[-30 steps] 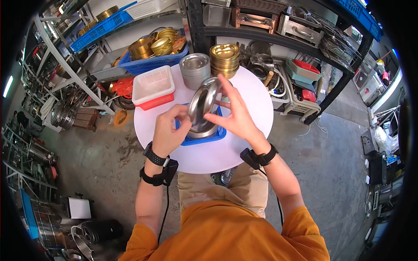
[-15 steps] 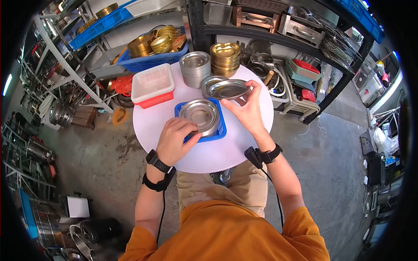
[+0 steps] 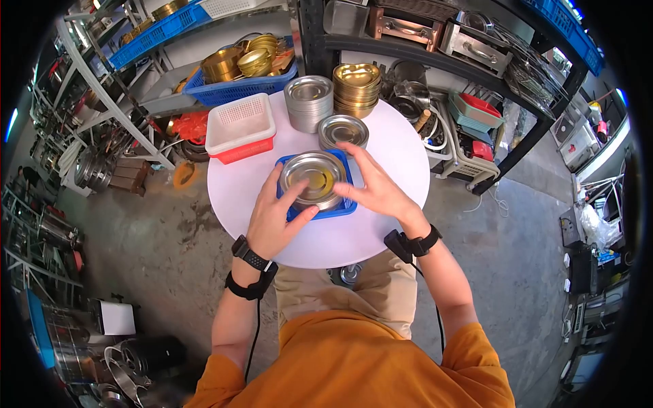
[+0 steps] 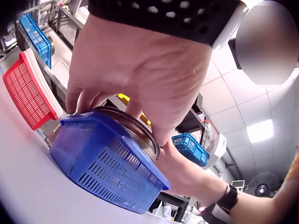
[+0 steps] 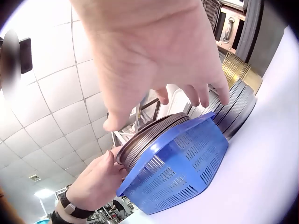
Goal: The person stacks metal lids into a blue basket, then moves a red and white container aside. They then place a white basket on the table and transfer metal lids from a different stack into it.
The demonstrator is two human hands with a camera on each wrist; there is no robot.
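Observation:
A stack of round, shallow stainless steel plates [image 3: 314, 166] sits in a small blue plastic basket [image 5: 182, 163], its upper plates standing above the rim. My left hand [image 3: 271, 219] is at the near left side of this stack, fingers spread over the top plate and thumb by its near edge. Over the right side of the same stack hovers my right hand [image 3: 377, 187], its fingers spread and nothing in them. In the right wrist view a gap shows between that hand and the plates. Just behind the basket lies another pile of steel plates [image 3: 343, 131].
Farther back on the round white table [image 3: 238, 204] stand a tall stack of silver-coloured plates [image 3: 309, 105] and a stack of gold dishes [image 3: 356, 88]. A white basket nested in a red one [image 3: 240, 126] is at the left. Loaded shelves [image 3: 422, 58] rise behind.
My right hand has let go of the steel plate it held, leaving it on the pile behind the basket, and has come back over the basket. My left fingers have spread farther over the plates.

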